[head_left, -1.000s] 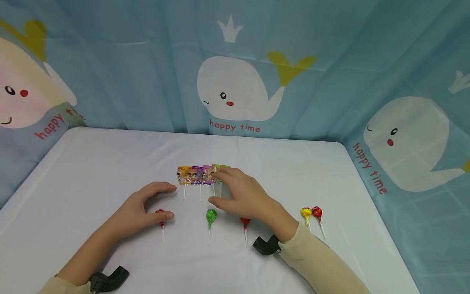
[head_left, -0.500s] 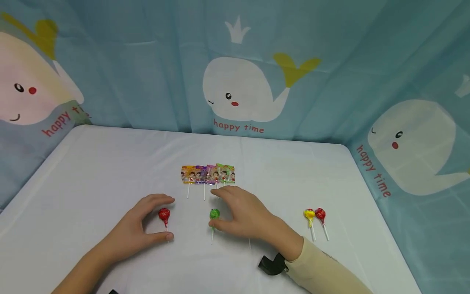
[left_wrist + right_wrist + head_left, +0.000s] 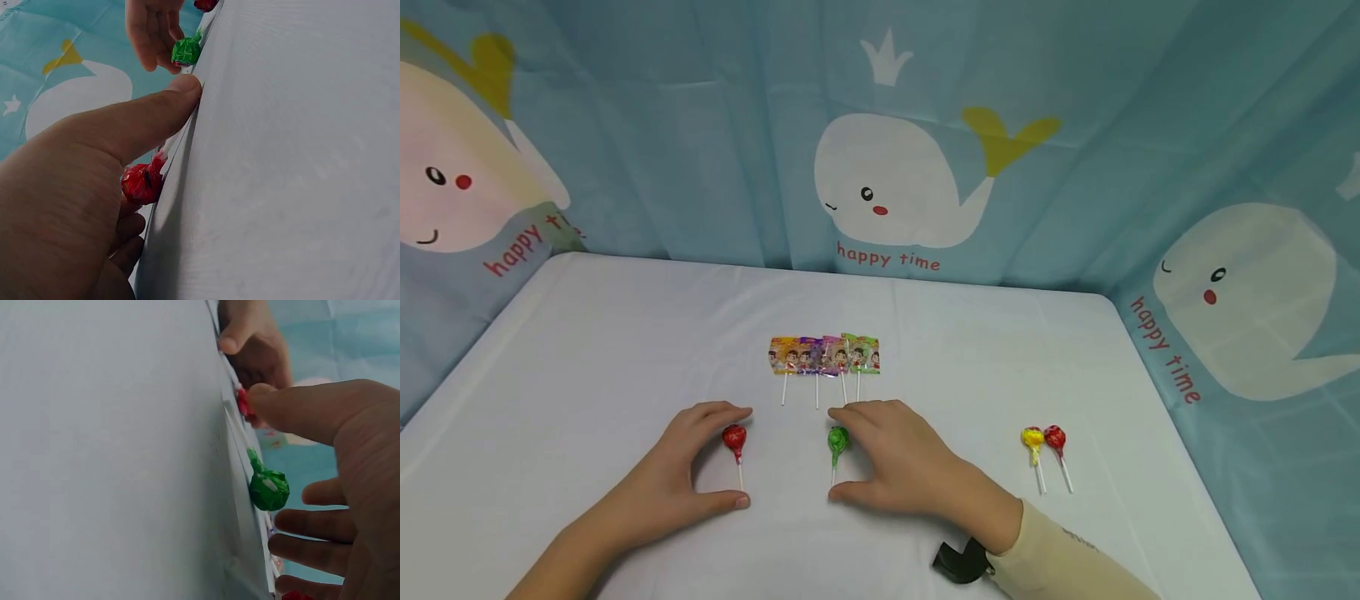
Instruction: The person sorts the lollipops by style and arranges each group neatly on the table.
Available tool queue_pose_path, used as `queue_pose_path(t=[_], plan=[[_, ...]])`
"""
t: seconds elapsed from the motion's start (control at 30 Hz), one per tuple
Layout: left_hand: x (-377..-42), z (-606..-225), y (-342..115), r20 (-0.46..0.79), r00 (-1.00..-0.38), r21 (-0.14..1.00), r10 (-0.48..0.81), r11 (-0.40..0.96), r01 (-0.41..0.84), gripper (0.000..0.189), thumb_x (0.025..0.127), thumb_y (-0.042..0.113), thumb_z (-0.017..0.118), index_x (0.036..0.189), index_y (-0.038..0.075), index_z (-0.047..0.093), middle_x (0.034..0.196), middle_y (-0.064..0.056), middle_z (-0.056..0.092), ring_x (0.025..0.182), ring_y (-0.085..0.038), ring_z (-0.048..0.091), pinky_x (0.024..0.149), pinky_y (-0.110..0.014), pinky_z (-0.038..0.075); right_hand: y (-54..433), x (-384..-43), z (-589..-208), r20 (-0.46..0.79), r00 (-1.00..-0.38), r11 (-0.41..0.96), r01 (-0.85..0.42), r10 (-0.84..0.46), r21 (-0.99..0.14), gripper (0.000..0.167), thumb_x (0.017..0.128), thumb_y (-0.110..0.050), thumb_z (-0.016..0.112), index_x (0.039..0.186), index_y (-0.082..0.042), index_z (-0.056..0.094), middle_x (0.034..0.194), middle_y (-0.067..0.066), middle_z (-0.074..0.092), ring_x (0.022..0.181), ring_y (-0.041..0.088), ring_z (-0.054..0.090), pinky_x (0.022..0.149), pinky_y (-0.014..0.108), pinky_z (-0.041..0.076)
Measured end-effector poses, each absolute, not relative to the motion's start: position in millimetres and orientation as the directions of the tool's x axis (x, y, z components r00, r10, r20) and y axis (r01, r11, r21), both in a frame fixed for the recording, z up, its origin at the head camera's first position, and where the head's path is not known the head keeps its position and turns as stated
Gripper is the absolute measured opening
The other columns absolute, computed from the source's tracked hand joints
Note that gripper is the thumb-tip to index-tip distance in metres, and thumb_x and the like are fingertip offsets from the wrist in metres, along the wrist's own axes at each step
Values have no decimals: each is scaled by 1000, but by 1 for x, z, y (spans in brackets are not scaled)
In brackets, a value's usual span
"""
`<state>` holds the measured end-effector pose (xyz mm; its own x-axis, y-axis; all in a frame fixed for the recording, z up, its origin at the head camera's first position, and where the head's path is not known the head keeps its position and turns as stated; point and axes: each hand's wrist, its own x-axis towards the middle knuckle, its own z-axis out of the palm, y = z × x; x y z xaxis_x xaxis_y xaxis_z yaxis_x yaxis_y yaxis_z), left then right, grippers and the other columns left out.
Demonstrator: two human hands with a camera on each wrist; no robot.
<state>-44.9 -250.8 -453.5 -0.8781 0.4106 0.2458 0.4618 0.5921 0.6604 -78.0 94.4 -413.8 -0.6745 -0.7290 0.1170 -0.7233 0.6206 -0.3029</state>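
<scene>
On the white tabletop, my left hand (image 3: 677,475) curves around a red lollipop (image 3: 734,437), thumb near the stick's lower end and fingers beyond the candy. It appears not to grip it; the left wrist view shows the red wrapper (image 3: 142,183) behind the thumb. My right hand (image 3: 906,458) lies beside a green lollipop (image 3: 838,441), thumb by its stick and fingertips just past its head. In the right wrist view the fingers are spread behind the green wrapper (image 3: 269,489). A second red lollipop (image 3: 297,596) peeks out there, hidden under the hand in the head view.
Several flat lollipops in printed wrappers (image 3: 823,356) lie in an overlapping row farther back. A yellow lollipop (image 3: 1033,439) and another red lollipop (image 3: 1056,438) lie side by side at the right. A blue whale-print curtain (image 3: 700,167) borders the table.
Both hands have come nearer the front edge. The right hand has drawn back from the wrapped row to the green lollipop, covering the red one beside it. The view shifted slightly.
</scene>
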Motion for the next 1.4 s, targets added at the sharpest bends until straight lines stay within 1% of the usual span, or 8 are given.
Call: queue_pose_path(t=[0.13,0.27,0.6,0.83,1.07,1.2,1.4], plan=[[-45,-454,-251,263,-874,639,409,605,475,100,72,40,105,157,21,57,148,5,53,137,-13,41,113,-4,23,96,-76,-414,113,-662,619,-738,-741,-268,92,87,-65,85,156,-11,57,150,1,63,138,18,59,116,41,47],[-44,-454,-250,268,-873,628,408,613,480,99,72,42,105,156,21,58,145,7,54,135,-12,42,112,-3,23,96,-75,-416,117,-654,618,-749,-747,-239,93,87,-66,85,156,-10,57,150,2,63,139,19,59,117,41,47],[-44,-450,-252,284,-863,629,417,598,496,95,73,39,105,155,22,59,141,7,57,133,-10,42,111,-5,25,94,-74,-419,136,-639,610,-766,-757,-200,86,88,-62,85,152,-11,61,146,0,65,137,18,60,115,40,48],[-43,-450,-251,285,-860,614,423,608,503,94,73,36,105,154,21,60,141,7,58,133,-9,43,111,-4,26,93,-72,-420,136,-637,611,-769,-759,-188,80,89,-59,83,151,-11,62,144,-1,66,137,17,60,115,40,48],[-43,-450,-251,294,-851,595,436,613,520,94,74,34,105,155,20,59,142,7,58,133,-10,45,113,-4,26,93,-71,-420,146,-637,614,-770,-757,-175,84,88,-65,82,150,-11,62,144,-1,67,136,17,60,113,39,49],[-42,-449,-251,303,-845,580,440,618,530,94,74,34,104,155,20,58,143,7,58,132,-10,46,113,-4,26,93,-70,-422,159,-635,614,-772,-756,-163,84,88,-65,82,149,-11,63,143,-1,67,135,16,61,113,39,49],[-41,-451,-252,312,-844,571,436,624,533,97,70,28,106,155,20,59,145,10,57,134,-8,47,113,-4,28,92,-70,-424,165,-635,615,-773,-755,-159,83,89,-66,80,149,-11,63,143,-2,67,136,16,60,113,39,49]])
